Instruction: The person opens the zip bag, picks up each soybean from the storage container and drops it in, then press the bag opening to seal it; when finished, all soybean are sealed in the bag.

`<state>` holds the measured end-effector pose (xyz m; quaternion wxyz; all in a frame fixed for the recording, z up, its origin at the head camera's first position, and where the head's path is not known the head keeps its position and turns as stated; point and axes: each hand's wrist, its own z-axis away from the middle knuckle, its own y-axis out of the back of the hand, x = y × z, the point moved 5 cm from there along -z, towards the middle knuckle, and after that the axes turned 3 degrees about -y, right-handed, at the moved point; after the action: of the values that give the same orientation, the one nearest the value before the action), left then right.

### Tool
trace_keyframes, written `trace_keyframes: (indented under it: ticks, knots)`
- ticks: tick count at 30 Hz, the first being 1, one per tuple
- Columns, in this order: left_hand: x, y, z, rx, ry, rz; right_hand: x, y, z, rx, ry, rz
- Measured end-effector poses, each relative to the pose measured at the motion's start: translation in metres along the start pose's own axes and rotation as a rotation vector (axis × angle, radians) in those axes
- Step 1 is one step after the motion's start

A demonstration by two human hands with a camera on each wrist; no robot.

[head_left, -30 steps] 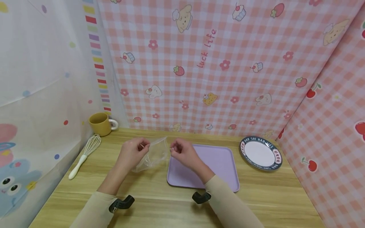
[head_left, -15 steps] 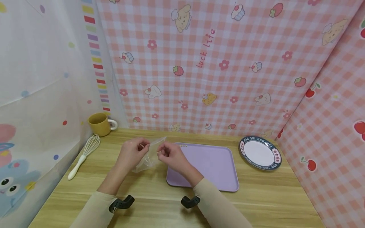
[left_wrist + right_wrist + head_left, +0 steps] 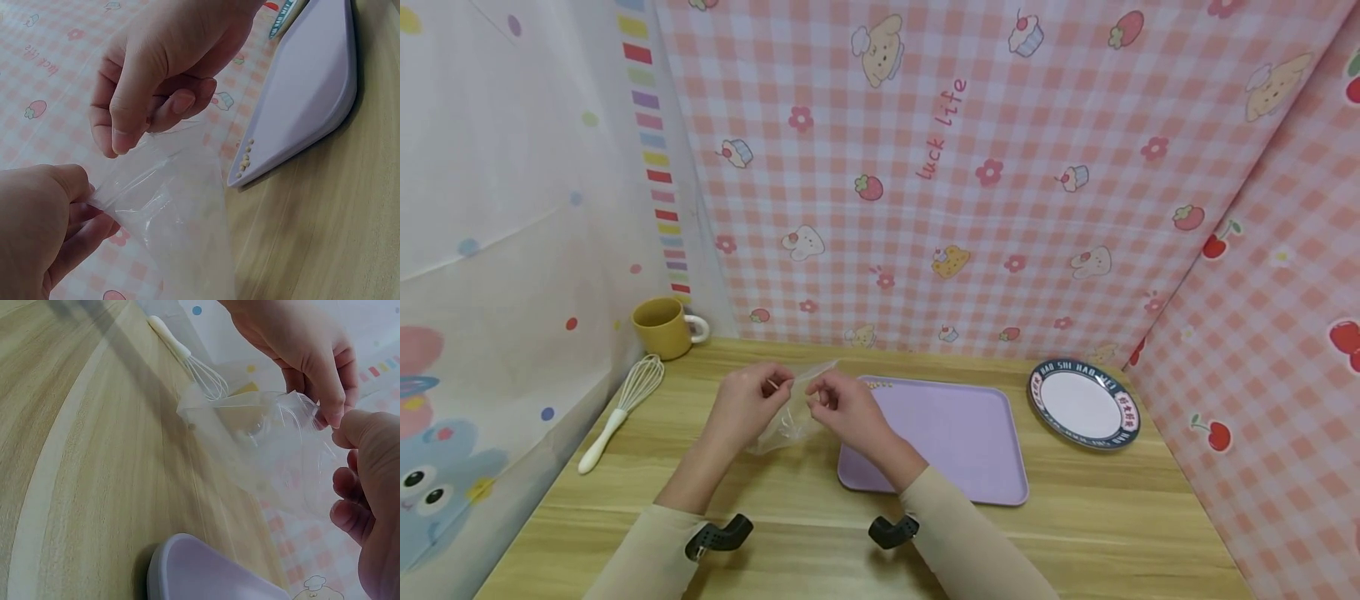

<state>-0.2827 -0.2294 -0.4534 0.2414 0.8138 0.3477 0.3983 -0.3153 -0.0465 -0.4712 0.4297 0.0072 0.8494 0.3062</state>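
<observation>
My left hand (image 3: pixel 745 406) pinches the rim of a clear plastic bag (image 3: pixel 275 450) between thumb and fingers, just above the table. The bag's mouth gapes in the right wrist view, and a small brown speck shows near its corner. My right hand (image 3: pixel 848 410) is beside the bag's mouth, its fingers curled and the thumb tip against the index finger. Whether anything small sits between those fingertips is hidden. Several small round tan pieces (image 3: pixel 244 164), looking like soybeans, lie in one corner of the purple tray (image 3: pixel 955 442) to the right.
A white-handled whisk (image 3: pixel 621 412) lies at the left, with a yellow mug (image 3: pixel 662 331) behind it. On the right rests a plate (image 3: pixel 1086 404) with a dark lettered rim. Patterned cloth (image 3: pixel 925 208) encloses the wooden table (image 3: pixel 820 550) at the back and sides.
My right hand has moved left from over the tray's corner to the bag's mouth, uncovering the tan pieces. My left hand and the bag have stayed almost still.
</observation>
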Motion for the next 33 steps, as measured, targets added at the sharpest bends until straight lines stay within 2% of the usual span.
trace_keyframes:
  ticks: [14,21,26,33]
  knots:
    - [-0.001,-0.001,0.000,0.007,-0.011,0.001,0.000,0.007,0.002,-0.005,-0.059,-0.032]
    - [0.000,-0.002,0.000,0.002,-0.012,-0.007,0.008,0.024,0.005,0.020,-0.094,-0.117]
    - [0.000,-0.002,0.000,0.002,-0.008,-0.007,0.020,0.040,0.007,0.028,-0.146,-0.120]
    - [0.001,-0.002,0.000,-0.009,-0.008,-0.005,0.034,0.061,0.007,0.014,-0.169,-0.065]
